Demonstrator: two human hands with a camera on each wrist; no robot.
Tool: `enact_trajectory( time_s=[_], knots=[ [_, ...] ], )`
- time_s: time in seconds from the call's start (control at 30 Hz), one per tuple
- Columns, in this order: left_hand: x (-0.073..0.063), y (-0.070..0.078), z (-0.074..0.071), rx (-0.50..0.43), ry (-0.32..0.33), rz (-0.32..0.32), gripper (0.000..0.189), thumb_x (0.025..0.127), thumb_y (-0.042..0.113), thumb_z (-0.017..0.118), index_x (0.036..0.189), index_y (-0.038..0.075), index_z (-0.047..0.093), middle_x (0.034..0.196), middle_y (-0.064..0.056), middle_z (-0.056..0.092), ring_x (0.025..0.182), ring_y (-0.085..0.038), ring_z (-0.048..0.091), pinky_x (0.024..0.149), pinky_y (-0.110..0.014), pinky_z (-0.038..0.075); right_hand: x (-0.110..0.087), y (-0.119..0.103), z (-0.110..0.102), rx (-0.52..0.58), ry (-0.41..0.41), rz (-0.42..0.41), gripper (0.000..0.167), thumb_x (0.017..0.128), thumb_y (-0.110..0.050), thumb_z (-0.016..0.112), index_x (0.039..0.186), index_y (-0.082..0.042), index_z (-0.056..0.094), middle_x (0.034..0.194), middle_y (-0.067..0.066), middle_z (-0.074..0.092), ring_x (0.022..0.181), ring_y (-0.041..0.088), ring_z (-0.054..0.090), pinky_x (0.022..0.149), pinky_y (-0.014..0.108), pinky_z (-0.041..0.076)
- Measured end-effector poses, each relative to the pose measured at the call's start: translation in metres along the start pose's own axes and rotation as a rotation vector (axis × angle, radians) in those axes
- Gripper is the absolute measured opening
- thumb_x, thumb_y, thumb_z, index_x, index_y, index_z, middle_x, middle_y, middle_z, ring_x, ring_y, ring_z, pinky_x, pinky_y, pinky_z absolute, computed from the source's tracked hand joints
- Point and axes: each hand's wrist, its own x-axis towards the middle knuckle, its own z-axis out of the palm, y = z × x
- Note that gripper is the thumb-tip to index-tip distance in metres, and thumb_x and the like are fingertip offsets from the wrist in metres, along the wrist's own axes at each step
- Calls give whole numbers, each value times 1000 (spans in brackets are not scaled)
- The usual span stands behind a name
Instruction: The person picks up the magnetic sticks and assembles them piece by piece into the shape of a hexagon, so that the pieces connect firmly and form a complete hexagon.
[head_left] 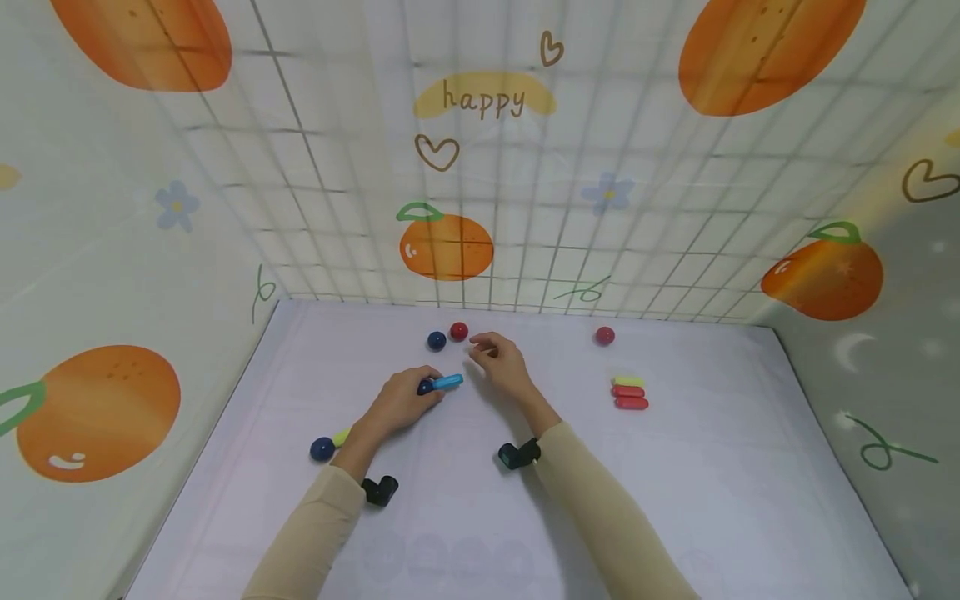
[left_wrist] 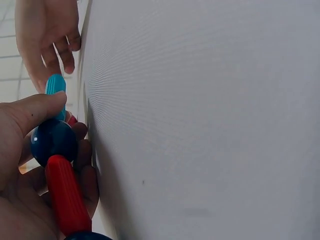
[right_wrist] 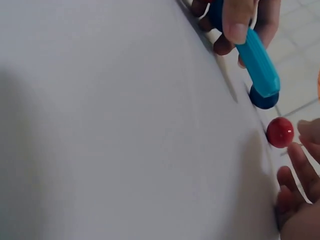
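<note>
My left hand (head_left: 399, 403) grips a chain of toy pieces just above or on the table. A light blue stick (left_wrist: 55, 85), a navy ball (left_wrist: 54, 142) and a red stick (left_wrist: 68, 195) join end to end; another dark ball (left_wrist: 87, 236) shows at the lower edge of the left wrist view. The thumb lies on the blue stick by the ball. My right hand (head_left: 504, 367) reaches beside a red ball (head_left: 459, 332), fingers loosely bent, nothing held. A second navy ball (head_left: 437, 340) is left of that red ball.
By my left wrist lie a navy ball (head_left: 322, 449) and a yellow-green stick (head_left: 341, 437), partly hidden. To the right are another red ball (head_left: 604, 336), a yellow stick (head_left: 628, 382) and two red sticks (head_left: 632, 403). A patterned curtain (head_left: 525, 275) hangs behind the white table.
</note>
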Motion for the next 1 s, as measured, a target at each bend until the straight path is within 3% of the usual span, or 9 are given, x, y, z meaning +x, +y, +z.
enact_trajectory(
  time_s=[0.23, 0.4, 0.5, 0.67, 0.8, 1.0],
  knots=[
    [1, 0, -1, 8, 2, 13, 30, 95, 27, 71, 123, 17, 68, 119, -7, 67, 111, -27, 61, 96, -51, 47, 17, -1, 10, 68, 138, 40, 27, 96, -14, 69, 121, -5, 68, 100, 10, 67, 93, 25, 62, 77, 33, 51],
    [2, -2, -2, 11, 1, 14, 31, 94, 29, 71, 123, 17, 68, 120, -7, 67, 113, -28, 61, 96, -51, 47, 25, -1, 16, 23, 157, 74, 32, 95, -17, 70, 126, -8, 66, 103, 10, 67, 94, 25, 62, 80, 34, 52],
    [1, -3, -2, 15, -2, 15, 31, 94, 29, 72, 122, 18, 68, 120, -6, 67, 113, -29, 61, 95, -52, 47, 28, 0, 20, -45, 148, 97, 36, 95, -20, 71, 129, -10, 64, 107, 11, 68, 96, 26, 63, 85, 37, 52],
    [-1, -3, -2, 4, -8, 3, 30, 94, 29, 72, 122, 18, 68, 120, -6, 67, 112, -28, 61, 95, -52, 47, 31, -5, 25, -235, 130, 135, 45, 93, -30, 72, 134, -14, 62, 110, 11, 69, 105, 31, 59, 96, 47, 40],
    [-2, -2, -2, -6, -6, 1, 30, 94, 29, 72, 122, 18, 68, 121, -6, 67, 113, -29, 60, 95, -52, 47, 32, -9, 30, -347, 124, 176, 51, 92, -39, 71, 138, -20, 60, 110, 8, 67, 107, 33, 53, 96, 52, 34],
    [-2, -2, -2, -13, 5, 2, 29, 93, 29, 72, 121, 18, 69, 120, -6, 67, 113, -29, 60, 95, -52, 47, 33, -11, 36, -422, 163, 179, 46, 92, -41, 70, 135, -24, 63, 103, 6, 65, 101, 33, 53, 89, 51, 37]
  ],
)
